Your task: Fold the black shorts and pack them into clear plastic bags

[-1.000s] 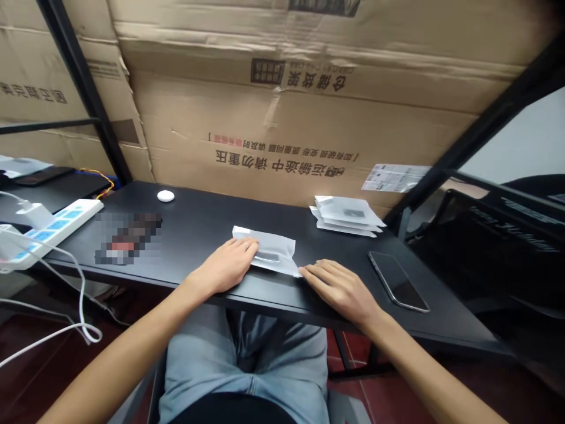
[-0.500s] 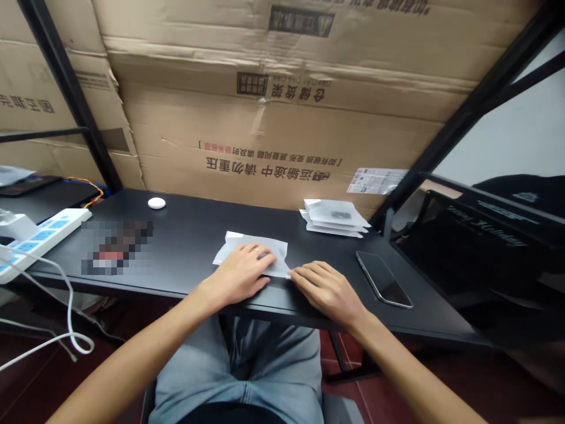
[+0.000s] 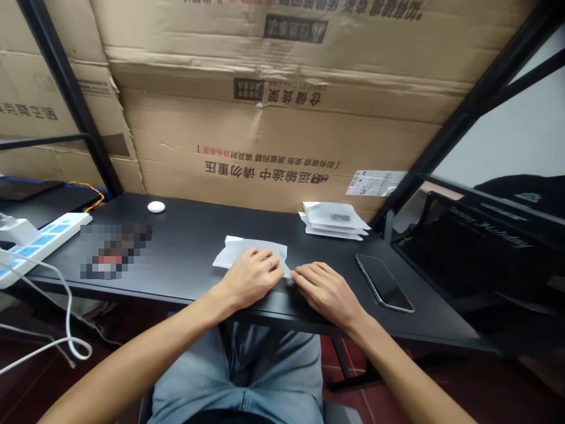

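A flat, frosted white plastic bag [image 3: 233,252] lies on the black desk [image 3: 189,227] in front of me. My left hand [image 3: 256,274], a ring on one finger, rests over its right part with the fingers bent and the thumb close to them. At the bag's near right corner, the fingertips of my right hand [image 3: 326,293] hold the edge down, its other fingers drawn together. Both hands hide the near edge in part. Farther back on the right is a stack of similar frosted bags [image 3: 338,218], the top one with a dark item showing through.
To the right of my right hand lies a smartphone [image 3: 385,284]. A small white oval case [image 3: 156,207] sits at the back left, near a blurred-out item [image 3: 115,252]. A white power strip [image 3: 48,241] with cables is at far left. Cardboard [image 3: 282,123] stands behind the desk.
My left hand has slid right and its fingers have bent more, toward the bag's near right corner. My right hand stays almost in place at that corner.
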{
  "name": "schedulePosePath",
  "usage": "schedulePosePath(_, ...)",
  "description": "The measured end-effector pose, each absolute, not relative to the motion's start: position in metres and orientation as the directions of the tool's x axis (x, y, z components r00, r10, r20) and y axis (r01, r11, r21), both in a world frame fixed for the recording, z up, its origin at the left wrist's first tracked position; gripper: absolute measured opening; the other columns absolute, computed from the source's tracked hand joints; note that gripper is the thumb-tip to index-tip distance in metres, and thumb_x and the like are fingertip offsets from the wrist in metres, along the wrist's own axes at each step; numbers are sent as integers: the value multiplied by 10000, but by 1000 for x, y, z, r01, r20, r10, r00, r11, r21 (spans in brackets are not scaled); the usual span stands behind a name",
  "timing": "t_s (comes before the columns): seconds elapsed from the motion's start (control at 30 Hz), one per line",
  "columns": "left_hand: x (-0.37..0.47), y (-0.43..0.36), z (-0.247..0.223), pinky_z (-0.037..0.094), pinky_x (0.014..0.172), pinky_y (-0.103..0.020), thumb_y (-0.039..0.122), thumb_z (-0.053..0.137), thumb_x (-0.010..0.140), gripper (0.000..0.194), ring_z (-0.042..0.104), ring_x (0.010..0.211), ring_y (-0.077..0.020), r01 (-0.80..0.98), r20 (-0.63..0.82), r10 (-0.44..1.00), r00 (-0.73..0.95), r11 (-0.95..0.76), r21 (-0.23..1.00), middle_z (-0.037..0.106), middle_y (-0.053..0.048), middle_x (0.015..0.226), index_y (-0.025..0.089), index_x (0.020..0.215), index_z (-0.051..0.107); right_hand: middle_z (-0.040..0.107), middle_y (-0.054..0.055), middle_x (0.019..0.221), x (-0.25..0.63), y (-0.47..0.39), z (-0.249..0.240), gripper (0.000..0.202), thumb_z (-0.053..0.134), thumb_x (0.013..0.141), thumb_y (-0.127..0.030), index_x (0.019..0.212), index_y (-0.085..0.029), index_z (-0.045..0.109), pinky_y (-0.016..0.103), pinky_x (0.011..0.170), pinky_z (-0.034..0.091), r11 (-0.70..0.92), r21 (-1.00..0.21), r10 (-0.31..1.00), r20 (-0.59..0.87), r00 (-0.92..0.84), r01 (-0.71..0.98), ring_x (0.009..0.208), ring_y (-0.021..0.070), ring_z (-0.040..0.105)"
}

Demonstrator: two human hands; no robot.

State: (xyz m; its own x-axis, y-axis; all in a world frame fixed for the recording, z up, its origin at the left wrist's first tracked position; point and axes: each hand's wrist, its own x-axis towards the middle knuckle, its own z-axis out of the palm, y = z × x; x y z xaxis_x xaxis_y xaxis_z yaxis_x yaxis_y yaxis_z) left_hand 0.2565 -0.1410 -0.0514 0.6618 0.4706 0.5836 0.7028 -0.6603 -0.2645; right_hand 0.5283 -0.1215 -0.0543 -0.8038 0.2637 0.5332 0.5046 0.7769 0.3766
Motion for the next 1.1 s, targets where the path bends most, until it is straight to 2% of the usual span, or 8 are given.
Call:
schedulePosePath(0.23,166,-161,-44,510,802,-385,196,676,1111,181,699,1028,-252,811,618,561,550,-535,-237,785,-78,1039,226,957,766,866,89,1126,549,-116,-58,315,541,1099,-45,1150,-212,803,392,907,603,746,321,332,580,-744,583,975,249,779)
schedulePosePath(0.43,142,-174,-47,582,886,-419,317,719,1101,105,708,1131,-276,840,575,677,459,-542,-33,802,-80,1166,247,1107,797,866,92,1138,550,-117,-65,253,537,1159,-124,1159,-219,771,344,875,633,773,267,344,587,-733,576,949,222,802)
schedulePosePath(0.57,164,-167,-44,619,964,-426,470,787,1057,311,711,1105,-269,798,572,698,431,-591,119,790,-82,1243,260,1286,794,860,90,1144,550,-116,-70,232,533,1187,-179,1206,-223,760,313,875,667,771,207,377,615,-693,603,955,203,826)
schedulePosePath(0.67,180,-157,-43,602,907,-404,358,695,1118,159,702,1013,-246,789,552,678,486,-611,56,797,-63,1163,251,1153,807,857,79,1111,552,-115,-71,208,560,1181,-180,1205,-232,760,309,859,671,769,216,364,626,-689,602,921,197,822)
schedulePosePath(0.77,189,-148,-43,574,842,-371,255,613,1148,201,709,989,-233,803,554,668,497,-595,-3,791,-54,1072,233,1034,776,847,107,1096,547,-121,-65,136,661,1142,-203,1231,-214,763,352,869,682,779,205,323,679,-659,592,928,232,814)
schedulePosePath(0.87,197,-145,-41,567,841,-343,251,575,1164,216,728,1031,-222,816,607,660,442,-577,34,787,-53,1081,233,1038,751,843,136,1135,526,-133,-55,281,714,1106,-197,1386,-196,735,396,932,699,812,180,270,726,-632,555,999,268,817)
schedulePosePath(1.0,202,-144,-31,573,874,-342,365,603,1152,194,746,1047,-232,827,630,697,342,-541,150,782,-63,1094,240,1101,742,842,163,1305,475,-141,-48,484,534,1123,-87,1583,-188,646,428,1063,693,857,196,293,574,-764,476,1191,299,820)
schedulePosePath(1.1,196,-139,-27,565,815,-374,589,622,1116,363,767,941,-271,899,501,861,89,-286,331,784,-64,983,249,1191,724,778,250,1460,442,-135,-50,542,527,1092,-77,1629,-110,593,528,1146,661,804,201,431,450,-782,559,1350,380,770)
